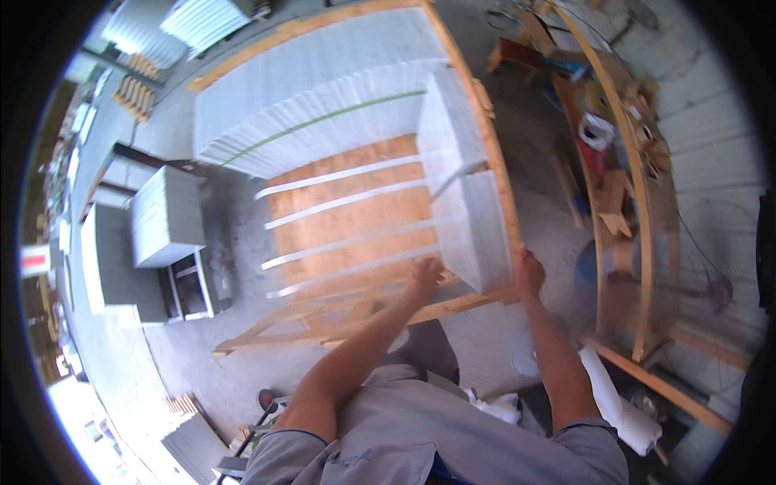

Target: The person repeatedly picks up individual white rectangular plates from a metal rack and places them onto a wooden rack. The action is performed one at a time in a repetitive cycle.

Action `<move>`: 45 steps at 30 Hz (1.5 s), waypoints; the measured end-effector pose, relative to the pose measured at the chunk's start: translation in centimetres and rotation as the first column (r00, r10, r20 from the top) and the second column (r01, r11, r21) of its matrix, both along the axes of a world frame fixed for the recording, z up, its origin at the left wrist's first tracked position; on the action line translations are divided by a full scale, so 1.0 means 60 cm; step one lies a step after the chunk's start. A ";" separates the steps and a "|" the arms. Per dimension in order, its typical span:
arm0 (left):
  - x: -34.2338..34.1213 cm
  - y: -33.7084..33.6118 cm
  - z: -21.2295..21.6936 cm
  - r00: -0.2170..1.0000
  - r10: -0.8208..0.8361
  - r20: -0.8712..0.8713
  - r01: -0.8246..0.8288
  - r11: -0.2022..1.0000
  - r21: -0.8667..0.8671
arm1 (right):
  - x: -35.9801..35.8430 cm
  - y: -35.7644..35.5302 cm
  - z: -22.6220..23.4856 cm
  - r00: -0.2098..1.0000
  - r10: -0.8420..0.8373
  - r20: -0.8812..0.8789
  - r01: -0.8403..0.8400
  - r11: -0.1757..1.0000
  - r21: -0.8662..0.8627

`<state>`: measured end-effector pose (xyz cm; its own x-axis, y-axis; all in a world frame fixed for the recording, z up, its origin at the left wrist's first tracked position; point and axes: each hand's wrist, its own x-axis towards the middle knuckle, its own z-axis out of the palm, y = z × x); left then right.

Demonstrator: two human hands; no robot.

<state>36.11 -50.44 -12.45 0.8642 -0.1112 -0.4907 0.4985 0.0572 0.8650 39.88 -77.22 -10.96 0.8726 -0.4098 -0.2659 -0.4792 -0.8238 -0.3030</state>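
In front of me stands a wooden crate [461, 303] with an open front frame. Its far side holds a long row of grey slabs [315, 105], stood on edge, with a green strap [323, 121] running along them. Further grey panels [477, 218] lean against the crate's right side. White strips [356, 200] lie across its plywood bottom. My right hand [529, 273] is closed around the wood at the near right corner. My left hand [427, 273] reaches over the front rail, fingers a little apart, holding nothing I can see.
Stacked grey slabs [170, 218] stand on a dark frame to the left. At the right, a wooden workbench [638, 242] carries tools and scraps. A white roll [622, 408] lies at the lower right, near a white plastic bag [497, 406]. Wooden pallets [137, 97] sit far left.
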 end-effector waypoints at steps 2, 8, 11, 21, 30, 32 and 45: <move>-0.029 0.031 0.035 0.991 -0.057 0.119 0.052 0.998 0.042 | -0.003 0.000 -0.005 1.000 -0.011 -0.007 0.011 1.000 0.002; -0.109 0.180 0.192 0.992 0.118 0.039 -0.115 0.991 -0.070 | -0.012 0.001 -0.027 0.983 0.082 0.167 -0.066 0.993 -0.097; -0.197 0.282 0.253 0.974 0.217 0.061 -0.205 0.966 -0.159 | -0.019 0.010 -0.038 0.990 0.025 0.142 -0.010 0.995 -0.104; -0.659 0.584 0.139 0.673 0.705 -0.226 -0.718 0.695 0.031 | -0.191 0.352 0.021 0.799 0.396 0.453 -0.486 0.869 0.097; -0.888 0.694 0.112 0.309 0.901 -0.305 -0.934 0.347 0.080 | -0.327 0.665 0.056 0.706 0.576 0.412 -0.698 0.664 0.269; -0.908 0.704 0.110 0.230 0.916 -0.329 -0.965 0.260 0.048 | -0.329 0.710 0.061 0.672 0.641 0.370 -0.737 0.628 0.251; -0.983 0.841 0.037 -0.135 0.912 -0.386 -0.986 -0.088 0.138 | -0.243 1.000 0.005 0.545 0.828 0.134 -0.825 0.501 0.260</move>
